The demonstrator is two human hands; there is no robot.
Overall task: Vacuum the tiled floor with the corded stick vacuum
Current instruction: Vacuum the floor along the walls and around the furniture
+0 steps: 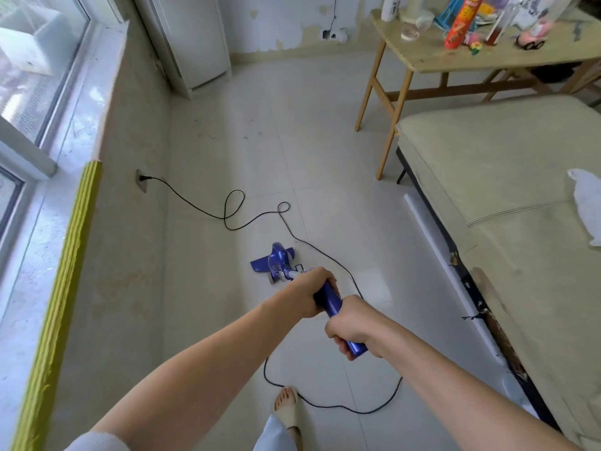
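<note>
Both hands curl around the purple stick vacuum's (330, 301) handle: the left hand (309, 292) higher up, the right hand (349, 323) nearer its end. The floor head (276, 260) rests on the tiled floor (309, 151), just below frame centre. Its black cord (227, 206) loops toward a wall socket (141, 180) at 9 o'clock. At 1 o'clock, the wooden counter (455, 58) carries a glass cup (413, 27), contents unclear, and a red snack tube (460, 22).
</note>
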